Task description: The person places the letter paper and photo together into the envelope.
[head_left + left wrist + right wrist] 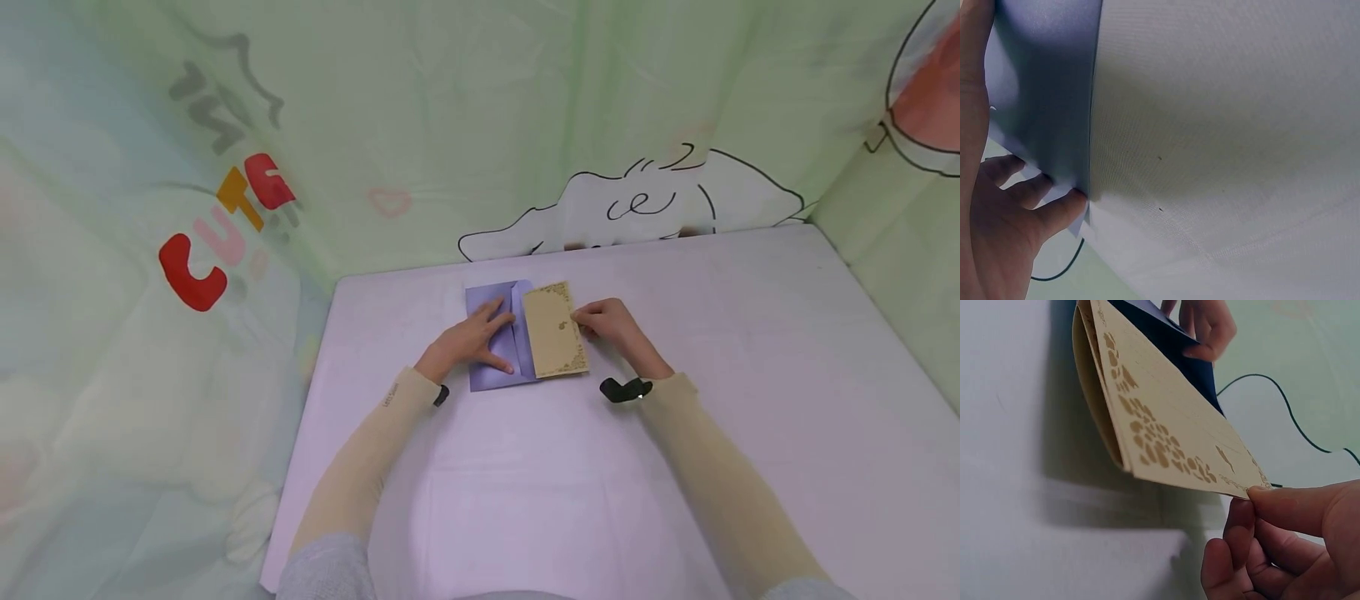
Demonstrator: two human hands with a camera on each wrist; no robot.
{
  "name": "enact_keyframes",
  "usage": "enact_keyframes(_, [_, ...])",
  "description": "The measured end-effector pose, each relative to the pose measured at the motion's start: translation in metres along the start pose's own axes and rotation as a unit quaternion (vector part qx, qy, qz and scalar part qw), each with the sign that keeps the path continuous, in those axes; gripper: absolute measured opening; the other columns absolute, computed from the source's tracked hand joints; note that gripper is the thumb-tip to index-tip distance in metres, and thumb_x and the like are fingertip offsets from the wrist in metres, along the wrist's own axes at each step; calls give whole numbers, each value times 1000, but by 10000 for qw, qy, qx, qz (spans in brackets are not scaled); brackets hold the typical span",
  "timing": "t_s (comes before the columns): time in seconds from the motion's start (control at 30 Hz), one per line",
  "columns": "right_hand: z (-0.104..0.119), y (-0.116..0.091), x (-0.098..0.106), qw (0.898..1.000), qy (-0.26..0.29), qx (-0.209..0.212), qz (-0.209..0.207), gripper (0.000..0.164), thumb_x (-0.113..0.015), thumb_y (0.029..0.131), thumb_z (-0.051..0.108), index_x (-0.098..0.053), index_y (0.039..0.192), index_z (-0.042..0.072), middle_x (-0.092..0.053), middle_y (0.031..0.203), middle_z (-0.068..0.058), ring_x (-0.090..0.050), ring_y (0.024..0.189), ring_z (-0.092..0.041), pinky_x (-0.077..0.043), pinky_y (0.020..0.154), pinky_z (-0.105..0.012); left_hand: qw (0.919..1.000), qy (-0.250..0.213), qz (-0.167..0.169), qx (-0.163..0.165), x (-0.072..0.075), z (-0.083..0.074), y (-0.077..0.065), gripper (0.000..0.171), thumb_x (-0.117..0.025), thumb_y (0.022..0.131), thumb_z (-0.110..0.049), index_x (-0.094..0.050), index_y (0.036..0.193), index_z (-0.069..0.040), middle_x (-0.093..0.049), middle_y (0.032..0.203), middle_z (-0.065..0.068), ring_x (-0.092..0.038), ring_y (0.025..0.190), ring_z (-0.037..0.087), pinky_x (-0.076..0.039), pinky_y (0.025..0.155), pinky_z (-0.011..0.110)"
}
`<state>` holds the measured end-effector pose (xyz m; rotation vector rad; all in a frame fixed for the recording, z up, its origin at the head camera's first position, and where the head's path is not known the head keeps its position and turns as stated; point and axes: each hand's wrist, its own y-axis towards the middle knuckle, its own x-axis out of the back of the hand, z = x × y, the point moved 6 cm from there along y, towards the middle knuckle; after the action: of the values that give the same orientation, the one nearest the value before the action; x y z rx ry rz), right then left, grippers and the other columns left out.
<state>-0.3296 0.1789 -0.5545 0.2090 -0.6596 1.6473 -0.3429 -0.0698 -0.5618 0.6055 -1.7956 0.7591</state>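
Note:
A tan card (555, 332) with brown ornamental corners lies partly over a purple envelope (480, 381) near the far side of the table. The card's folded layers gape along one side in the right wrist view. My right hand (611, 323) pinches the card's right edge between thumb and fingers, lifting that edge off the table. On the envelope's left part rests my left hand (472, 337), thumb and fingers spread. Its fingers (1060, 212) touch the purple paper near an edge in the left wrist view. Whatever lies beneath that palm is hidden.
A pale cloth covers the table (525, 517). Behind it hangs a green printed curtain (465, 125) with cartoon drawings, and colourful letters show on the left curtain (192, 271). Dark straps sit at both wrists.

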Motion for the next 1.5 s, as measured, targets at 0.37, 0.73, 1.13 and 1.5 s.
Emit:
enact_keyframes(0.37, [12,7,-17,9999,-123,-75,53,37,-59,101,25,-69,120,-4,-65,96,-12,-55,84,-20,-45,71,-26,10000,-14,-45,77,-3,3,1,98,-76,70,-73,-37,148,-28,-10,169,16,-17,154,41,-32,120,49])
enact_keyframes(0.73, [12,10,-19,9998,-115,-165,-4,36,-59,101,24,-68,121,-4,-64,98,-14,-54,83,-19,-45,70,-26,10000,-21,-38,77,0,2,0,97,-76,71,-72,-37,148,-28,-10,169,17,-17,154,41,-31,121,48])
enact_keyframes(1.13, [15,17,-28,10000,-46,-17,-3,35,-59,100,22,-69,118,-5,-65,97,-12,-54,79,-15,-45,67,-23,9999,69,1,118,-2,2,0,104,-75,72,-72,-33,154,-25,-8,169,16,-16,155,40,-31,121,46])
enact_keyframes(1.5, [19,20,-31,9999,-40,89,-55,35,-60,100,21,-69,119,-8,-67,96,-13,-54,76,-12,-45,64,-20,9999,106,-15,73,-2,1,0,104,-74,72,-73,-33,153,-24,-8,169,16,-17,155,39,-31,121,45])
